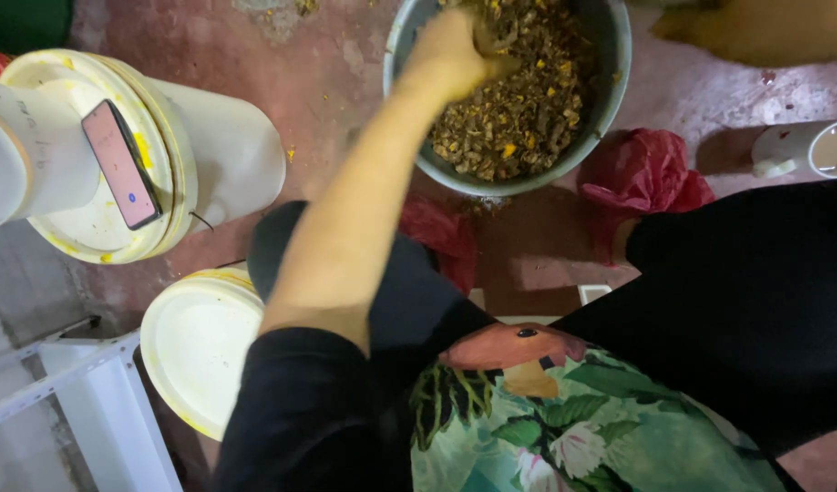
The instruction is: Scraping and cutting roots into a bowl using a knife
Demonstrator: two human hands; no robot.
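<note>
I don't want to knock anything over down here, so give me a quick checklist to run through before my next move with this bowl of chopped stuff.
1. Left hand in the brown and yellow chopped mix: ok, closed around some of it.
2. Right hand position: cannot tell, it is out of view.
3. Grey metal bowl sitting flat on the floor: ok, no tilt visible.
4. Phone on the white bucket lid: ok, lying flat, away from the arm.
5. Red plastic bag beside the bowl: not ok, it touches the bowl's edge.
6. Spills: not ok, yellow bits lie on the floor.
</note>
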